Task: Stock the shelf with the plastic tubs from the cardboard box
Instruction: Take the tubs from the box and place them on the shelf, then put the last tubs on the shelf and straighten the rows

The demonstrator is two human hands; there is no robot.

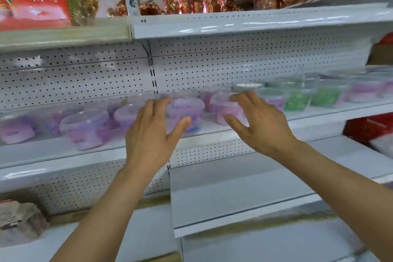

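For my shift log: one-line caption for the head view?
Both open hands, left hand and right hand, reach toward purple tubs on the white shelf.

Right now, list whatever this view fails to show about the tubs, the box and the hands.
- Cardboard box: nowhere in the head view.
- Tub labels: motion blur makes the purple tub unreadable.
- Left hand and right hand: open, fingers spread; contact with tubs unclear.
- Green tubs: smeared; count unclear.
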